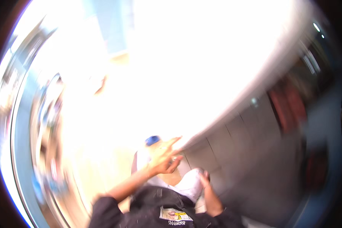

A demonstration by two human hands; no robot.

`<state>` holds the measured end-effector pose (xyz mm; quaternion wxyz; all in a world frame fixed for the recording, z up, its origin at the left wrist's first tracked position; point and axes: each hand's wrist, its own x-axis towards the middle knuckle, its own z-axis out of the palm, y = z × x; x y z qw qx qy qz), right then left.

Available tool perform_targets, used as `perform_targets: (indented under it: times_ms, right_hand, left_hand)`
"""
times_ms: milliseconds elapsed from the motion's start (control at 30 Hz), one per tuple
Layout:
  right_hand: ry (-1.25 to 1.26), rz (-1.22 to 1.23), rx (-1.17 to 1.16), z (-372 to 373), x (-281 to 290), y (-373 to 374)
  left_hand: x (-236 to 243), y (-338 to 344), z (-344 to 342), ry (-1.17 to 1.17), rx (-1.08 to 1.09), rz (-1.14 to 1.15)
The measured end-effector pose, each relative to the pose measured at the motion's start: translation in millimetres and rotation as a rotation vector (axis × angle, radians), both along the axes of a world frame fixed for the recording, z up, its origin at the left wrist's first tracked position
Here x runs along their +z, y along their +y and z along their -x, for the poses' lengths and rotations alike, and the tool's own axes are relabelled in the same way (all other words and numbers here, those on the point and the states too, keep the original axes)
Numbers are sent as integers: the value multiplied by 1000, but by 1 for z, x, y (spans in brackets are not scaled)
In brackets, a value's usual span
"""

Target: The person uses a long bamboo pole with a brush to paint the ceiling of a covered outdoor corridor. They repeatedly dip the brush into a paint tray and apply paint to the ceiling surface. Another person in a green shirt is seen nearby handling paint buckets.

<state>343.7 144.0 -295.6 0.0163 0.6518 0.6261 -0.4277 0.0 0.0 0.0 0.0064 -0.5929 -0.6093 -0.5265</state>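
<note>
My left hand (165,157) reaches across in front of me, fingers apart, with nothing visible in it. Just beyond it is a small, rounded blue thing (152,140), too blurred to name. My right hand (204,178) lies against the side of my knee in white trousers (190,183). Its fingers look loosely extended, though they are small and smeared, and I see nothing held.
A broad, overexposed white surface (171,87) fills the space ahead. Grey tiled floor (231,148) lies to the right, with red blurred objects (288,104) at its far side. Smeared, mixed-coloured items (51,110) line the left.
</note>
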Motion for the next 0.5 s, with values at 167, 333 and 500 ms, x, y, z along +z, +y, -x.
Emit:
perform_targets:
  times_ms: [167,333,500]
  right_hand:
    - [-70,268,369,59,120,-1]
    - [-111,449,391,176,186,-64]
    - [-148,510,322,308,204,-149]
  left_hand:
    - [-12,-204,74,-788,806,473]
    - [-48,-423,67,-1138,1748,523]
    - [-62,-554,24,-1548,1869,586]
